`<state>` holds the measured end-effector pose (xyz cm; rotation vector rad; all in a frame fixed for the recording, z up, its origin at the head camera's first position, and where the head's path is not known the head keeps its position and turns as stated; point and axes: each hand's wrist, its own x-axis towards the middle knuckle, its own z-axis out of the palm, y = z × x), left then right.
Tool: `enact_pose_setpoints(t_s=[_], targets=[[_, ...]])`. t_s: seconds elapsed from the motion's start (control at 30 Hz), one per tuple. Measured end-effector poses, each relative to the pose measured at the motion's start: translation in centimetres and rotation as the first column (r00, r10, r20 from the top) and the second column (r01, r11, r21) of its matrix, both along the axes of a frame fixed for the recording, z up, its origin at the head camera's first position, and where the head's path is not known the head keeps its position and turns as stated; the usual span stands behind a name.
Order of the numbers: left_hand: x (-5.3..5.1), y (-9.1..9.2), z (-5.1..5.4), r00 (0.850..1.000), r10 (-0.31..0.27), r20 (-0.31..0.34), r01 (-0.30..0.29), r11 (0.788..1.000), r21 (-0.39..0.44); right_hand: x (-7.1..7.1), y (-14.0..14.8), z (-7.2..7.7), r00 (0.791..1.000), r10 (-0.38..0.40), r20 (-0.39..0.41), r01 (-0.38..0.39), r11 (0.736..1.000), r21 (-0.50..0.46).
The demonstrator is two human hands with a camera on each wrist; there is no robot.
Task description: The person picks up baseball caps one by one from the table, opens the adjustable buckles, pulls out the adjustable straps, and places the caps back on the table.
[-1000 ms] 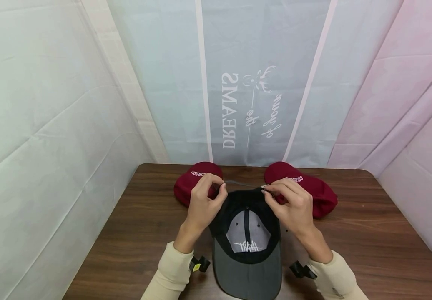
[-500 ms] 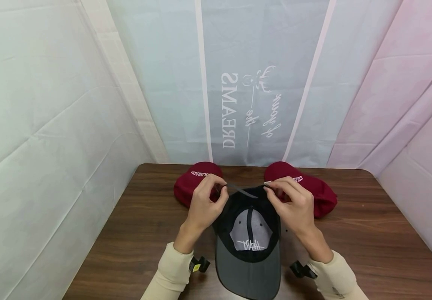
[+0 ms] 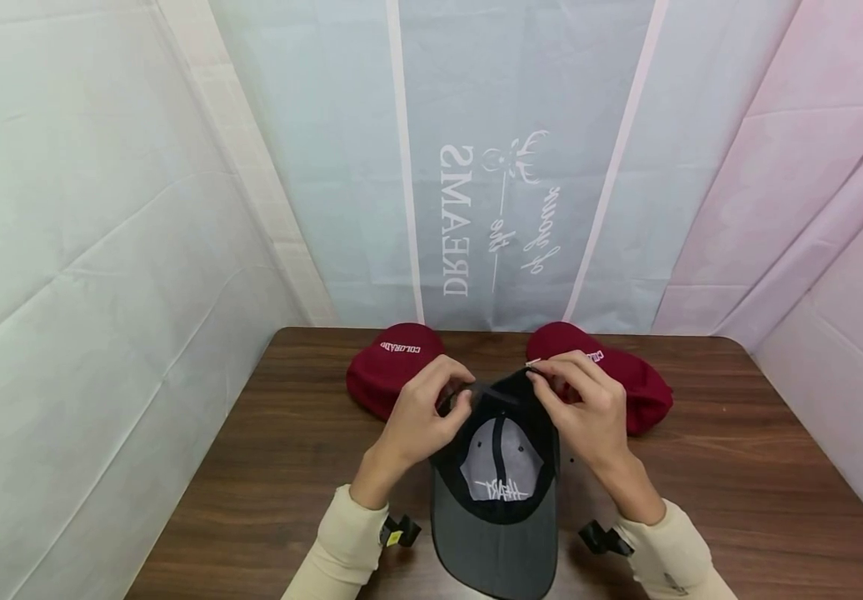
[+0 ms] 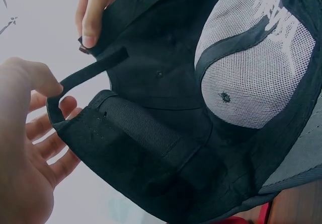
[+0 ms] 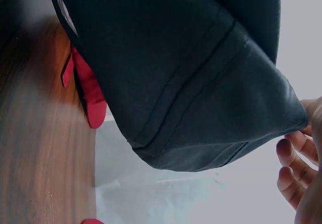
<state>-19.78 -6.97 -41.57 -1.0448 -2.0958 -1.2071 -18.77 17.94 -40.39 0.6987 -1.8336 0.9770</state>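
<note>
Over the table [image 3: 701, 492], the cap [image 3: 495, 550] sits between my hands, right hand [image 3: 589, 404] pinching its back, left hand [image 3: 422, 412], lower fingers spread, lightly pinching the strap [image 4: 93, 72], which could slip if that grip slackens.

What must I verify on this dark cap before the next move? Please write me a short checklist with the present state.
1. Left hand on the strap: ok, its thumb touches it.
2. Right hand steadying the dark cap: ok, it pinches the back opening's other side.
3. Strap's free end in the small clasp: not ok, the end is loose and apart from it.
4. Clasp ready to take the strap: cannot tell, it is too small and partly covered.
5. Left red cap and right red cap out of the hands' grip: ok, both lie on the table.
</note>
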Motion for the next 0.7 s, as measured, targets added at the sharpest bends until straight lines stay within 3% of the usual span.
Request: enact_pose_setpoints(t_s=[0.43,0.7], targets=[[0.4,0.6,-0.6,0.997,-0.069,-0.023,0.066,0.992,-0.103,0.1,0.0,-0.4,1.000,-0.003,0.013,0.003,1.000,0.008],[0.5,1.1,-0.7,1.000,-0.015,-0.016,0.013,0.993,-0.115,0.4,-0.1,-0.5,1.000,0.006,0.025,-0.006,1.000,0.010]])
